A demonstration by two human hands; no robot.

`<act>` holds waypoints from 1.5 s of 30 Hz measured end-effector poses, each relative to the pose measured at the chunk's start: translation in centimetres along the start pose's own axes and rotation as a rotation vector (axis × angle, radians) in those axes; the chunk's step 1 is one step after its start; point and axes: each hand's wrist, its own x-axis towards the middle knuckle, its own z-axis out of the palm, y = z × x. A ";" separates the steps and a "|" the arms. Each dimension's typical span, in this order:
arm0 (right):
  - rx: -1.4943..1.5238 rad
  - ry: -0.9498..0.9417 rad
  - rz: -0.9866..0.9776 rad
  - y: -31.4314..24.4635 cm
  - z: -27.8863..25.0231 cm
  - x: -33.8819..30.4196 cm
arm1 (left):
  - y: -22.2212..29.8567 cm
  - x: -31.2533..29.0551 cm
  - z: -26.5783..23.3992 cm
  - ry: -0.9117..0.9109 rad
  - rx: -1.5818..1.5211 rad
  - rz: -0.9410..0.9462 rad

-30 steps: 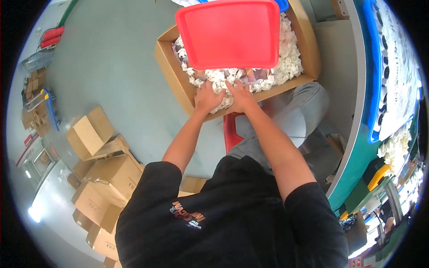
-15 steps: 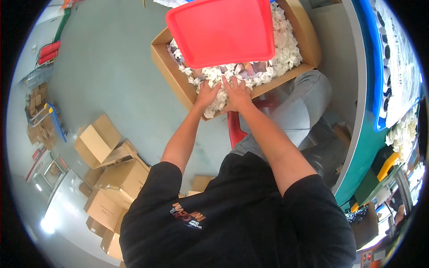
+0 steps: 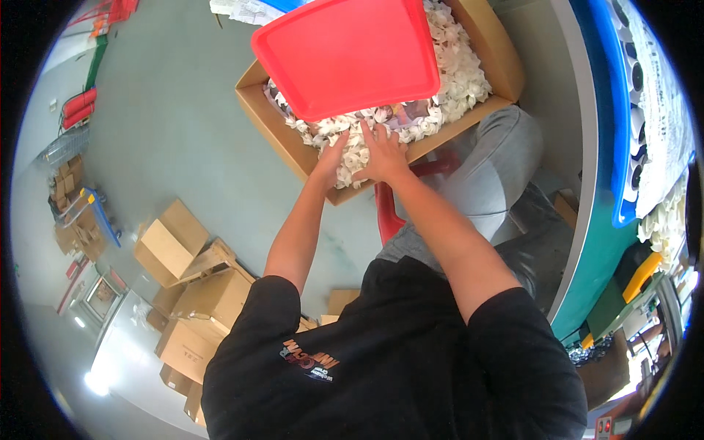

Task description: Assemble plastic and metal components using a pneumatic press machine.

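A cardboard box (image 3: pixel 273 139) full of small white curled pieces (image 3: pixel 463 70) stands before me. My left hand (image 3: pixel 331 158) reaches over its near edge, fingers stretched forward onto the pieces, the tips partly hidden among them. Beside it, my right hand (image 3: pixel 384 155) lies on the same pile with its fingers spread apart. A few white pieces show between the two hands, and neither hand visibly grips one. A red plastic tray (image 3: pixel 348 59) covers the far middle of the box. Just past my fingertips, a patch of printed lining (image 3: pixel 411 114) shows through the pieces.
Under the box's near side is a red stool-like frame (image 3: pixel 387 213), close to my grey-trousered leg (image 3: pixel 499 169). At the right runs a green table (image 3: pixel 587 286) holding a blue tray (image 3: pixel 623 176). Several cardboard boxes (image 3: pixel 209 297) are stacked at the left, beyond the floor.
My view has shifted slightly, so the box and red tray sit further left. Both hands stay among the white pieces, the left one turned a little more upright.
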 end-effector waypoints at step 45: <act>0.789 0.627 -0.447 -8.1 -5.6 -8.4 | 7.2 -16.3 1.8 -0.039 -0.510 0.252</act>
